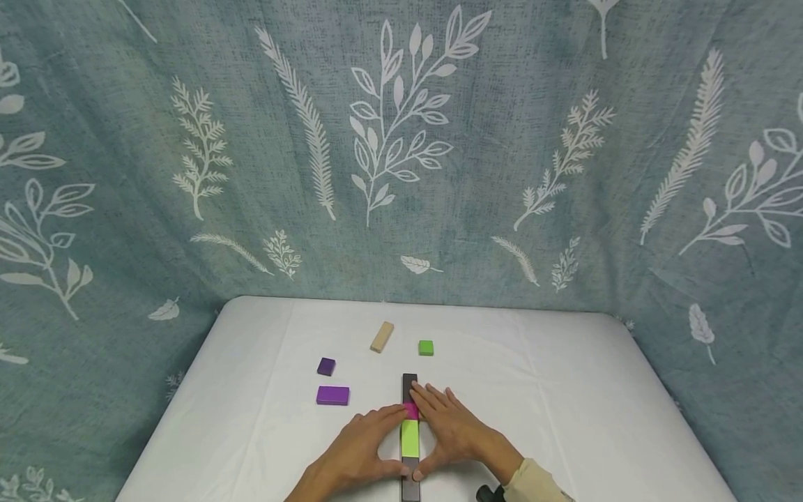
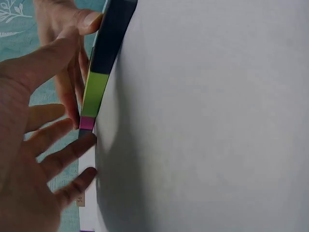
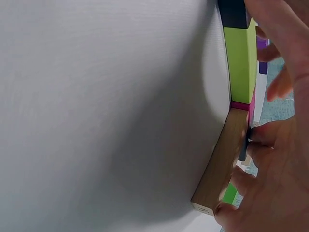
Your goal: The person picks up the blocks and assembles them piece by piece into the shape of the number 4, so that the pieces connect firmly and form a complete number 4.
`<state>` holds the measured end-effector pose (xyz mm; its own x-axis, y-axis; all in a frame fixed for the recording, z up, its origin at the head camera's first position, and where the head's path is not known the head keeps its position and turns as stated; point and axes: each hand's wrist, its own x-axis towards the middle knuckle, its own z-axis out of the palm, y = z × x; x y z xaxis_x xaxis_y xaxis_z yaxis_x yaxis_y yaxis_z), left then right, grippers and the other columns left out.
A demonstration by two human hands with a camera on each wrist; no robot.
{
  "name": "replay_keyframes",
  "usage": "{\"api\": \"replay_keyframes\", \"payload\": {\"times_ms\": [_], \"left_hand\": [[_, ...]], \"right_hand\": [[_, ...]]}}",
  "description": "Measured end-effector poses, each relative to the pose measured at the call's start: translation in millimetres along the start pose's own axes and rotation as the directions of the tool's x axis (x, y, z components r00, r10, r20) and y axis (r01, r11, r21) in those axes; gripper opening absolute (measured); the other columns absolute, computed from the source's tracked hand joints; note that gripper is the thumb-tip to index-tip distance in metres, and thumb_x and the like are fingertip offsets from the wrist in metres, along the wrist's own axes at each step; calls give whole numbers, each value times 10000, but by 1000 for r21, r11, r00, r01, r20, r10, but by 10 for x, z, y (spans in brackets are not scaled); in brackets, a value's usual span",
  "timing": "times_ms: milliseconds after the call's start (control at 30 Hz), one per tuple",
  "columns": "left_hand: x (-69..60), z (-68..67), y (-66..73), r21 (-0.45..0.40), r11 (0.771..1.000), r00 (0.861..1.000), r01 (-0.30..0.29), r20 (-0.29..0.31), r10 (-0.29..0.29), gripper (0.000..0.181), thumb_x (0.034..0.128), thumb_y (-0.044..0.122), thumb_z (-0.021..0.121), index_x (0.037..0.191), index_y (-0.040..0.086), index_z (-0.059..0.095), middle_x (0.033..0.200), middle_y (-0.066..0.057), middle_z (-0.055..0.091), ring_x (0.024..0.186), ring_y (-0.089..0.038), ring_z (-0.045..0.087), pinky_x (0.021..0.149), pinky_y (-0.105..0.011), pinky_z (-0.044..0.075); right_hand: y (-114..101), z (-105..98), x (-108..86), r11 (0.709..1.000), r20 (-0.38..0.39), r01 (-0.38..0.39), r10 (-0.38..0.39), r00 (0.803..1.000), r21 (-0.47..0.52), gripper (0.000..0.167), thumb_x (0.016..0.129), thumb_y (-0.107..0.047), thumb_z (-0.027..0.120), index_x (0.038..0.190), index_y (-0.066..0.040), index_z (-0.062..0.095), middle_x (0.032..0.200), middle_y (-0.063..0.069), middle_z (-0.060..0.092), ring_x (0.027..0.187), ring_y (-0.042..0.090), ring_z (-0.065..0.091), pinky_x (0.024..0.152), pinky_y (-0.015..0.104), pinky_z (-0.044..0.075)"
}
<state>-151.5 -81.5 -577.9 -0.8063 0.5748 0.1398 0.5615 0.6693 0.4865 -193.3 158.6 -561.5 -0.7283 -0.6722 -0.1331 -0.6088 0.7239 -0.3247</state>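
You face a leaf-printed curtain (image 1: 477, 174) beyond the counter (image 1: 590, 397), where a tan block (image 1: 382, 337), green block (image 1: 426, 348), indigo block (image 1: 326, 367) and purple block (image 1: 332, 396) lie.

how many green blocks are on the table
2: the lime green block, lined up between the left hand and right hand, and the small green block, farther back, right of the tan block. Another could be hidden under the hands.

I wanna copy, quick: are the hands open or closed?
Left hand: open, beside the block row.
Right hand: open, fingers against a brown block beside that row.
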Motion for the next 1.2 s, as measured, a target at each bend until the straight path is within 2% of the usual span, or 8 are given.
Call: {"api": "replay_keyframes", "payload": {"times_ms": [167,333,533,767,900,1200], "left_hand": [[-11,-71,-60,6,999,992,-32,-121,32,738,839,488,783,1436,117,558,1450,-28,555,1308,-244,535,1018,-502,459],[-20,-164,-168,32,998,964,-49,-262,55,643,794,357,857,1349,129,626,1341,-5,625,1225,-218,591,1008,-439,477],[-50,-319,-320,-5,1000,936,24,-350,-24,588,753,267,904,1282,152,674,1293,8,646,1204,-201,601,975,-426,502],[-110,-448,-500,-68,985,922,159,-347,-173,568,748,206,908,1264,131,681,1296,-28,653,1239,-270,581,1038,-482,449],[-149,-465,-569,-94,974,913,207,-339,-227,553,763,183,893,1272,136,681,1306,-43,647,1252,-296,572,1040,-495,443],[-190,-447,-644,-137,960,908,244,-315,-276,514,790,160,869,1267,131,683,1295,-57,642,1232,-309,582,1026,-500,456]], "right_hand": [[1,-21,-2,1000,1,-9,9,1000,5,1374,590,-814,774,1598,-42,249,1659,107,243,1511,356,212,1187,573,183],[5,-36,-2,999,10,-31,30,999,11,1382,583,-813,779,1601,-48,243,1661,106,238,1514,342,210,1190,565,180],[10,-26,5,999,11,-37,37,999,19,1389,577,-813,783,1601,-49,240,1659,113,239,1510,344,218,1189,565,183],[-2,-20,11,999,13,-35,35,999,20,1388,577,-801,794,1600,-45,239,1660,117,233,1509,341,222,1192,559,179],[-3,-15,6,999,16,-34,34,999,18,1388,580,-803,790,1602,-46,232,1663,112,226,1510,337,222,1193,557,177],[1,4,4,1000,19,-27,27,999,1,1395,579,-825,770,1603,-46,230,1663,104,229,1511,330,222,1194,548,180]]}}
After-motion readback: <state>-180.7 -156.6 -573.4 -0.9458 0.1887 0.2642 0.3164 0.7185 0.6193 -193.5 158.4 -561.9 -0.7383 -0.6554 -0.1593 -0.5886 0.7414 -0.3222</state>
